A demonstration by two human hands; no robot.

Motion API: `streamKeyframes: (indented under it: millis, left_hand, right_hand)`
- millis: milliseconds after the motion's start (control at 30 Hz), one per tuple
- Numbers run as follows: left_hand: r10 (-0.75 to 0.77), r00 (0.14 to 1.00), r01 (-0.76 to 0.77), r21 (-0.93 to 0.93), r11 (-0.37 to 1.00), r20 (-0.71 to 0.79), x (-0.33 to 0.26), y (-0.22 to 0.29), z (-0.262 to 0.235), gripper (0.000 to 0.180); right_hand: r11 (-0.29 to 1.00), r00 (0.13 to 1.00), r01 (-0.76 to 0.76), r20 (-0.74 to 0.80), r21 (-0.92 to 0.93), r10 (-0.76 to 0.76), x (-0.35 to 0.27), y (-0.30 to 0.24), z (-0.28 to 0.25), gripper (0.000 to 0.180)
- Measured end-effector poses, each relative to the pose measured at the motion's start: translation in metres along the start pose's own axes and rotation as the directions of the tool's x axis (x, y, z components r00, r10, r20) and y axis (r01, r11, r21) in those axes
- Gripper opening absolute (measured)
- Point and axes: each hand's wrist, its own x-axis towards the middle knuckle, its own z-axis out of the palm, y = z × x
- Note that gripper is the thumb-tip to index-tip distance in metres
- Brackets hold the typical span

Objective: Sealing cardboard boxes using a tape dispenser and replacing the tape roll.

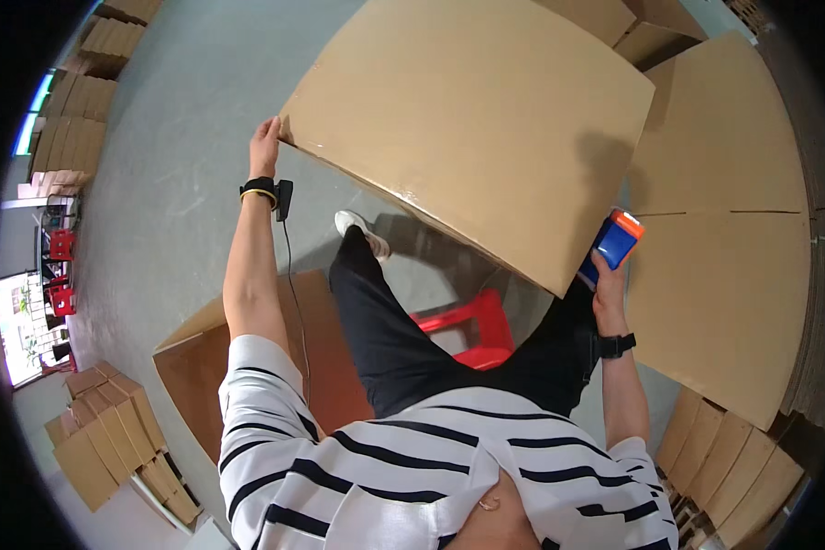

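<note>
My left arm is stretched way out in front, nearly straight, left hand (266, 145) up at the end with fingers curled over an edge — black band with a yellow stripe on that wrist. My right arm is bent, elbow tucked in low, right hand (607, 275) raised and wrapped around something — black strap on that wrist.

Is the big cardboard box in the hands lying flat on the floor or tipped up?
Tipped up: the cardboard box slants, left hand gripping its corner.

Large tan cardboard box (472, 124) tilted centre; flattened brown cartons (110, 440) stacked lower left.
</note>
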Motion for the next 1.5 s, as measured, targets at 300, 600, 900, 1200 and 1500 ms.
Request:
streamKeyframes:
  millis: [300,600,900,1200,1500]
  left_hand:
    - [0.183,0.977,-0.202,-0.195,0.960,-0.109,-0.084,-0.020,-0.036,0.029]
    - [-0.101,0.980,0.056,-0.250,0.967,-0.172,-0.102,-0.051,-0.072,0.018]
    - [0.182,0.979,-0.180,-0.036,0.983,0.086,-0.080,-0.011,0.149,0.020]
    - [0.313,0.948,-0.295,-0.213,0.931,0.055,-0.126,0.005,0.188,0.023]
    - [0.313,0.864,-0.297,-0.102,0.949,0.394,-0.098,0.056,0.203,0.012]
  right_hand:
    - [0.955,0.967,0.187,0.215,-0.232,-0.137,0.109,-0.075,-0.003,0.036]
    - [0.695,0.887,0.459,0.246,-0.554,-0.391,0.135,-0.101,0.037,0.040]
    - [0.655,0.830,0.418,-0.028,-0.630,-0.557,-0.006,-0.148,-0.102,0.032]
    - [0.596,0.903,0.391,0.166,-0.702,-0.397,-0.101,-0.146,-0.062,0.026]
    - [0.633,0.927,0.359,0.184,-0.686,-0.327,-0.137,-0.124,-0.069,0.024]
